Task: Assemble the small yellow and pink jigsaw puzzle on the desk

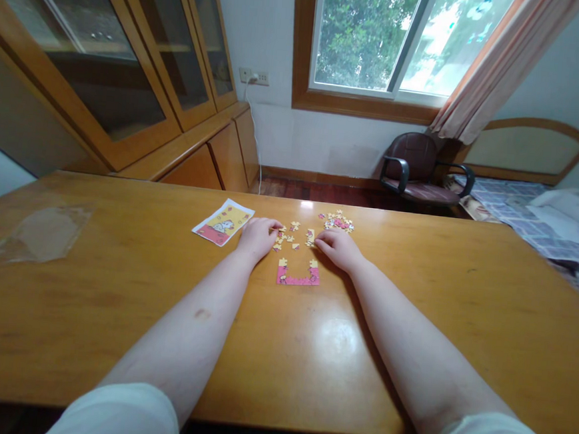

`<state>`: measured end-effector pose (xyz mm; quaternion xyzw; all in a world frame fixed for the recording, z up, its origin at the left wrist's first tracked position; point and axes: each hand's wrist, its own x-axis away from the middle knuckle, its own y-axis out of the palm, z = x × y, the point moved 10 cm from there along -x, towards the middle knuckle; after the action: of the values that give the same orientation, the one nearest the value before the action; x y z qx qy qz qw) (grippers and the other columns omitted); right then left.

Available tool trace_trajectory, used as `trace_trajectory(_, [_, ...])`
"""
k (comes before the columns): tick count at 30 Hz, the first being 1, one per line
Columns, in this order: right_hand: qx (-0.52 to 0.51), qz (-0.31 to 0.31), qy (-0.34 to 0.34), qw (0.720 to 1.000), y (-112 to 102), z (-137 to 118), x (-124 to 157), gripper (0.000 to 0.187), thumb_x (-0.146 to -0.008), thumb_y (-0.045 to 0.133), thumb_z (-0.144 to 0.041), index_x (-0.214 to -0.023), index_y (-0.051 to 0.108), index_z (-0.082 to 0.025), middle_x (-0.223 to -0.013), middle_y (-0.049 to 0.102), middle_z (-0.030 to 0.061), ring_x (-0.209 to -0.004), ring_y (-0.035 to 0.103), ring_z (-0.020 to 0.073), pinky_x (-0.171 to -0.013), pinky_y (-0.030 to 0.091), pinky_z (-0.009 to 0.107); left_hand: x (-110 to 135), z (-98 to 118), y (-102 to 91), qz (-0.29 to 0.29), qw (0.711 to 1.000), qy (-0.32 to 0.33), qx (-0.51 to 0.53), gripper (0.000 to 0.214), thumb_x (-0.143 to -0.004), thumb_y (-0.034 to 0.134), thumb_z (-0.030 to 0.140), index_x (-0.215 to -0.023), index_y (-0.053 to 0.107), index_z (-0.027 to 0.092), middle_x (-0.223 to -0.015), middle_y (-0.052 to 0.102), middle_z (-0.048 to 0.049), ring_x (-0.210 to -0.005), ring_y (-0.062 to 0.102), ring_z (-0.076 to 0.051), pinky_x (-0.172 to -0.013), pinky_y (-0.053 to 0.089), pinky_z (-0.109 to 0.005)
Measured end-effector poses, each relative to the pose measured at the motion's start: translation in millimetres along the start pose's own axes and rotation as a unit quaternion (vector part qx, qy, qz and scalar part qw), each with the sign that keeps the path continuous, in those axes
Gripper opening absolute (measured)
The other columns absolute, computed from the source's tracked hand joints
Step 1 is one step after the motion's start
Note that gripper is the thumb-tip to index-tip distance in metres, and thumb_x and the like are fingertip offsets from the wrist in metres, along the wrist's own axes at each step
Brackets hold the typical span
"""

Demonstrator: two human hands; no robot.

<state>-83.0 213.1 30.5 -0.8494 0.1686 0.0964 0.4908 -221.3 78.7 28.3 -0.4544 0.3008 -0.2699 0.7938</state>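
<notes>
A partly joined jigsaw puzzle (298, 280), pink with yellow tips, lies on the table as a U-shaped border. Above it sit several loose yellow puzzle pieces (290, 239). My left hand (258, 237) rests at their left side, its thumb and index finger closed on a puzzle piece at the fingertips. On the other side, my right hand (340, 248) pinches the edge of a short upright strip of yellow pieces (310, 238). Its remaining fingers are curled under and partly hidden.
A picture card (223, 223) lies left of my left hand. Behind my right hand is a heap of mixed puzzle pieces (340, 221). A clear plastic bag (42, 234) lies at the table's left. Beyond the wooden table (279, 350) stand a chair (414, 163) and a cabinet (197, 113).
</notes>
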Motion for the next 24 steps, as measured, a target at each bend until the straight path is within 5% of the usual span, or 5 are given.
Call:
trace_trajectory(10, [0.000, 0.003, -0.003, 1.000, 1, 2, 0, 0.018, -0.089, 0.056, -0.025, -0.079, 0.070, -0.018, -0.083, 0.069, 0.0056, -0.081, 0.060, 0.0176, -0.082, 0.045, 0.032, -1, -25, -8.6, 0.049, 0.995, -0.066, 0.049, 0.025, -0.081, 0.053, 0.021, -0.095, 0.073, 0.026, -0.101, 0.073, -0.0017, -0.100, 0.062, -0.024, -0.092, 0.047, -0.035])
trace_trajectory(24, [0.003, 0.003, -0.001, 1.000, 2, 3, 0, 0.018, -0.088, 0.056, -0.025, -0.078, 0.070, -0.018, -0.083, 0.069, 0.0061, -0.081, 0.060, 0.0181, -0.083, 0.045, 0.032, 2, -13, -8.7, 0.032, 0.997, -0.059, -0.025, 0.031, -0.082, 0.048, 0.018, -0.097, 0.073, 0.027, -0.106, 0.071, -0.0041, -0.105, 0.058, -0.027, -0.099, 0.042, -0.043])
